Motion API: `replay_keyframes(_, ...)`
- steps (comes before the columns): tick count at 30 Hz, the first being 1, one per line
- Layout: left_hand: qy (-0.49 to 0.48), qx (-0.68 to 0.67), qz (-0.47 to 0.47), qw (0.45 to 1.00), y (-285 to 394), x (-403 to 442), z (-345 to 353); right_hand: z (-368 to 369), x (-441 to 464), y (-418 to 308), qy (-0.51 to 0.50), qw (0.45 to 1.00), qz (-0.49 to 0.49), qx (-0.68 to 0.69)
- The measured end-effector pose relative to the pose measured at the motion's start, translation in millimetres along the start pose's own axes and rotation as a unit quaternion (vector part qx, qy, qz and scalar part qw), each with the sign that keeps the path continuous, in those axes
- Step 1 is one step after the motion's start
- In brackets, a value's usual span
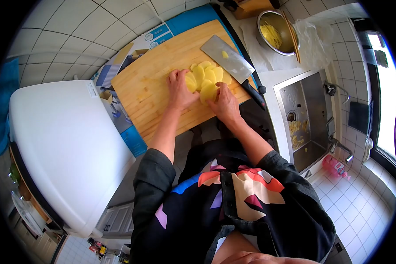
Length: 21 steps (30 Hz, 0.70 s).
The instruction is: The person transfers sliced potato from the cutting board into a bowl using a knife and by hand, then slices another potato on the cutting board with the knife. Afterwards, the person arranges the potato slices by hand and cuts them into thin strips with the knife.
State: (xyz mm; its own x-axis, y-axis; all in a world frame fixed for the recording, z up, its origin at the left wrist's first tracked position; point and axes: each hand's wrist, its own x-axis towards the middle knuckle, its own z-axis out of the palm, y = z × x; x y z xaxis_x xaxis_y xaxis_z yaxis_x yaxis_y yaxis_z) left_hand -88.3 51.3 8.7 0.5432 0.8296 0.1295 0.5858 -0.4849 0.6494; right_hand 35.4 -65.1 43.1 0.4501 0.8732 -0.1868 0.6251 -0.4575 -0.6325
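Thin yellow potato slices (199, 75) lie overlapping in a loose pile on the wooden cutting board (149, 57). At the pile's left edge, my left hand (181, 91) has its fingers curled around some slices. My right hand (226, 104) pinches a potato slice (208, 92) at the near side of the pile, between thumb and fingers. Beyond the pile a cleaver (226, 57) rests flat, with a bit of potato stuck on its blade. Its dark handle (253, 93) sticks out past the board's right edge.
A metal bowl (268, 17) with yellow shreds and chopsticks (291, 37) across it stands back right. To the right is a steel sink (312, 145) with peelings (297, 132) inside. A large white appliance (66, 145) fills the left. A pink bottle (334, 166) stands beyond the sink.
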Motion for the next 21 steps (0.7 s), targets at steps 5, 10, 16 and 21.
replay_keyframes(5,-0.014,-0.005,0.01,1.0,-4.3,-1.0,-1.1,1.1,2.1,-6.1,-0.039,0.996,0.05,0.061)
replay_keyframes(10,-0.011,-0.047,0.015,0.999,-7.8,-3.7,-3.4,7.3,8.7,1.5,0.003,0.991,0.053,0.12)
replay_keyframes(16,-0.022,-0.062,0.019,0.998,-8.0,-4.2,-7.8,-5.6,16.5,-2.2,0.009,0.984,0.076,0.163)
replay_keyframes(21,-0.023,-0.077,0.023,0.996,-10.4,-5.1,-8.4,-1.8,28.7,5.9,0.026,0.99,0.054,0.13)
